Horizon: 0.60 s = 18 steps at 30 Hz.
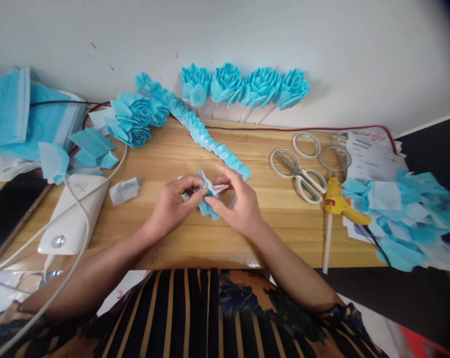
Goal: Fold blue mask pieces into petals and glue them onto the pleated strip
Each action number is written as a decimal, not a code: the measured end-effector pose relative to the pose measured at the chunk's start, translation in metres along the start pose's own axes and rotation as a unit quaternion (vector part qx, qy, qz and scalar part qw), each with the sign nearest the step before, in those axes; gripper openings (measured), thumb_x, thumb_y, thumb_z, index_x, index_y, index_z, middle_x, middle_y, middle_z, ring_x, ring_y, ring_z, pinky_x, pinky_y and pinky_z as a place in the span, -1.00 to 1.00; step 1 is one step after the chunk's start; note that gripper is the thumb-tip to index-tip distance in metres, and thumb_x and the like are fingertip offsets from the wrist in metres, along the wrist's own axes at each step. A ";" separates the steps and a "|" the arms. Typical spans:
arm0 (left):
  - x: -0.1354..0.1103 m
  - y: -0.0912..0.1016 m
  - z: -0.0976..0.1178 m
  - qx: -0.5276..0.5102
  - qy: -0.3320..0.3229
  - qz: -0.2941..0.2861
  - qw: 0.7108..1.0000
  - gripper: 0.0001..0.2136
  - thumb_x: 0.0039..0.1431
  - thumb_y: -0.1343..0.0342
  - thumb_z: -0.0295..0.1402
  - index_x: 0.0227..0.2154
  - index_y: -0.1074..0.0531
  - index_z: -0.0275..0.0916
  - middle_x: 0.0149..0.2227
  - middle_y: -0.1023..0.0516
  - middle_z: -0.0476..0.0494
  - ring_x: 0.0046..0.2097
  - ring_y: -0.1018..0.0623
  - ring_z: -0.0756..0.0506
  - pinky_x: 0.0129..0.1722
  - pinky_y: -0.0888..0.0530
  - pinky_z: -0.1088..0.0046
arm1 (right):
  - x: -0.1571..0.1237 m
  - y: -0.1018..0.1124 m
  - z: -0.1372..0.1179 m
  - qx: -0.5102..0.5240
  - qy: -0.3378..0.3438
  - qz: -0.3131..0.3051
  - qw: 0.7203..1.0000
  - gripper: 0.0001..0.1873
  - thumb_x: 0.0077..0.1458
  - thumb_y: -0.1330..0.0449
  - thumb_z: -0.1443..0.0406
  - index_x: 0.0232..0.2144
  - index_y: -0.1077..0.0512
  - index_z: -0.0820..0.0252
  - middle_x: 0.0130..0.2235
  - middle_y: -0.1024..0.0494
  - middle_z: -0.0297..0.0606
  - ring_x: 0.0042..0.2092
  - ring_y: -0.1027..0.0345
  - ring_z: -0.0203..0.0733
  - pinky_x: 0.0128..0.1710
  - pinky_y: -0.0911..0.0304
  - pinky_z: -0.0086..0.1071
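Note:
Over the middle of the wooden table, my left hand (pixel 178 201) and my right hand (pixel 240 201) pinch a small folded piece of blue-and-white fabric (pixel 209 186) between thumbs and fingers. Its pale inner side faces up, and part of it is hidden by my fingers. More blue folded pieces (pixel 209 210) show just below my fingertips; whether they are joined to the held one I cannot tell. Beyond my right hand ends a long row of folded blue petals (pixel 206 139), running back to the left toward a cluster of blue fabric flowers (pixel 133 117).
Several finished blue flowers (pixel 227 84) on sticks lean on the wall. Scissors (pixel 299 174), tape rolls (pixel 306 144), a yellow glue gun (pixel 335 199) and a fabric pile (pixel 414 214) lie right. A power bank (pixel 74 214), cable, phone (pixel 14 214) and blue masks (pixel 42 119) lie left.

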State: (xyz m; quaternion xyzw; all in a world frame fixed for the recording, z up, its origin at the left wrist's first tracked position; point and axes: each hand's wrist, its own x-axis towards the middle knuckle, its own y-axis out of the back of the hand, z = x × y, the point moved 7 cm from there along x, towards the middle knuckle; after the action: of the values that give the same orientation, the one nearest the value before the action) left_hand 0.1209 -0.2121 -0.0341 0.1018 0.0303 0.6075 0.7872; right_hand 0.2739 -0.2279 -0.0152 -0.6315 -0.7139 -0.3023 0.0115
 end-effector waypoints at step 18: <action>0.002 0.001 -0.003 -0.057 0.012 0.016 0.998 -0.66 0.21 -0.15 -0.44 0.04 -0.33 -0.22 -0.47 -0.44 0.09 -0.45 -0.44 0.02 -0.39 -0.34 0.48 | -0.002 0.013 0.034 0.124 -0.160 0.094 0.975 -0.55 0.20 -0.24 0.23 0.14 -0.41 -0.05 -0.22 -0.57 -0.32 -0.25 -0.46 -0.21 -0.22 -0.50 -0.27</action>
State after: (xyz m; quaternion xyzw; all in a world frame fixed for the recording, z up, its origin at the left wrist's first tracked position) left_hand 0.1203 -0.2100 -0.0364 0.0498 0.0032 0.6217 0.7817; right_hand 0.2983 -0.2142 -0.0388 -0.7300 -0.6755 -0.1042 0.0036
